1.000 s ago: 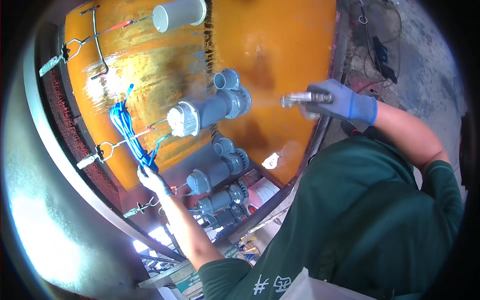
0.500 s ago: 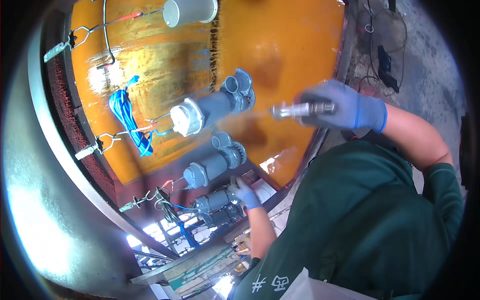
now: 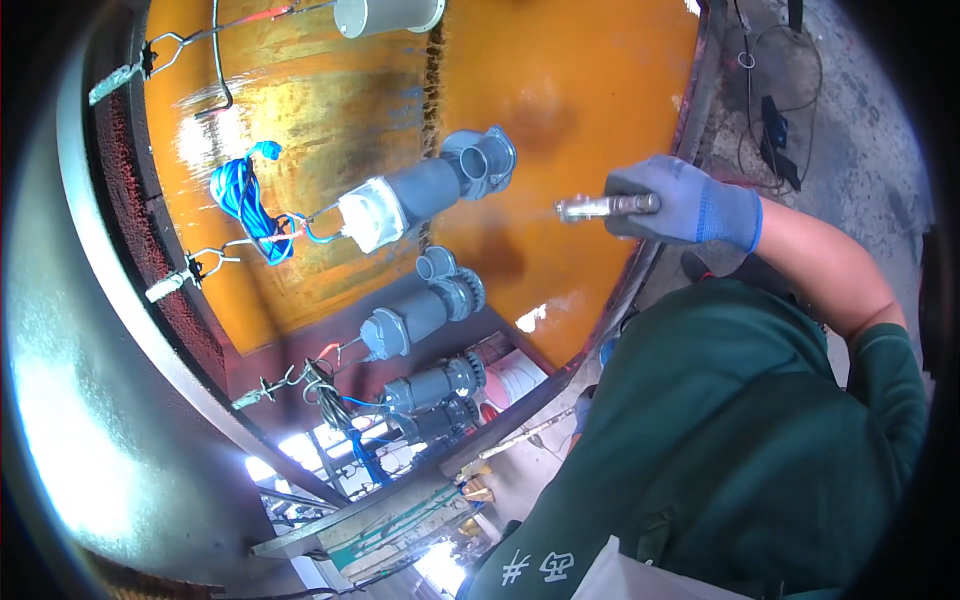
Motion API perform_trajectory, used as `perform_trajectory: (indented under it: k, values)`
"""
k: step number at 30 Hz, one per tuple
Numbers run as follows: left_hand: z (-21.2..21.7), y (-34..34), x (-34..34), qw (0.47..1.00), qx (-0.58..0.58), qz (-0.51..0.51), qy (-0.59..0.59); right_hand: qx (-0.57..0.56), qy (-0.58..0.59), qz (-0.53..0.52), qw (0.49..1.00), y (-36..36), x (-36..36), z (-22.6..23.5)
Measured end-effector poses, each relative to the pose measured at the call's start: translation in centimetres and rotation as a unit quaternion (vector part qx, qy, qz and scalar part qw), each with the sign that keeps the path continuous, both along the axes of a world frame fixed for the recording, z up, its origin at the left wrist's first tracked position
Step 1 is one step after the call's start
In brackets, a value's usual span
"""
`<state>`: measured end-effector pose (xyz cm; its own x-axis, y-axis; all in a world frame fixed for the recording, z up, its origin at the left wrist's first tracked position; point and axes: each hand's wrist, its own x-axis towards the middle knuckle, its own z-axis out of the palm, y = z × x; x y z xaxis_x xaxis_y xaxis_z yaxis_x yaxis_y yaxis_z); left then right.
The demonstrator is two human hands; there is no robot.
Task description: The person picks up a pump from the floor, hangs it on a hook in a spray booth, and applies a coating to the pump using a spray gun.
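Note:
My right hand [image 3: 665,200], in a blue-grey glove, is closed around a metal spray gun [image 3: 605,207]. The gun's nozzle points left at a hanging grey pump [image 3: 430,190], a gap away from it, and a faint haze lies between them. This pump has a round flanged outlet at its right end and a pale, shiny left end. A bundled blue cable [image 3: 245,205] hangs beside it. Below hangs a second grey pump [image 3: 418,318]. My left hand [image 3: 584,408] shows only as a sliver beside the dark green clothing; its fingers are hidden.
More dark grey pumps [image 3: 432,390] hang lower down, beside a dark cable bundle [image 3: 325,395]. A pale cylindrical housing [image 3: 388,14] hangs at the top. Behind stands an orange-coated panel [image 3: 570,90]. A curved metal rail [image 3: 150,335] runs down the left. Hoses [image 3: 745,100] lie on the floor at right.
My left hand has left the lower dark pump and drawn back to my body. The upper pump and its cable have swung and turned slightly. The spray gun has shifted a little and tilted.

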<state>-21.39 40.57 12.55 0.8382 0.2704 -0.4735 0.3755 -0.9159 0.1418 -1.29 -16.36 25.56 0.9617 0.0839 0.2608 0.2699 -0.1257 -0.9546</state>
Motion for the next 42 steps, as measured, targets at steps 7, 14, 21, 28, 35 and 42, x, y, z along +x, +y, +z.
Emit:
perform_trajectory:
  k: [7, 14, 21, 28, 35, 42]
  values:
    - [-1.5, 1.4, 1.1, 0.992, 0.058, -0.111, -0.034, 0.162, 0.085, -0.014, 0.983, -0.5, 1.4, 0.5]
    - [-2.0, 0.2, 0.0, 0.997, -0.02, 0.048, 0.058, 0.045, 0.037, 0.013, 0.998, -1.1, 1.7, 1.8]
    - [-1.7, -1.0, -0.7, 0.998, -0.029, 0.046, 0.033, -0.036, -0.033, 0.07, 0.996, -1.0, 1.8, 3.6]
    - [-0.8, -2.5, 0.6, 0.999, -0.018, 0.005, -0.026, 0.009, -0.049, 0.072, 0.996, 1.0, 1.9, 4.2]
    - [2.8, -1.3, 7.7, 0.984, 0.064, 0.019, -0.165, 0.196, 0.006, -0.075, 0.978, 0.6, 2.8, 4.3]
    - [18.4, -4.3, 22.5, 0.859, -0.14, 0.013, -0.493, 0.0, 0.048, 0.094, 0.994, 0.4, 1.5, 2.8]
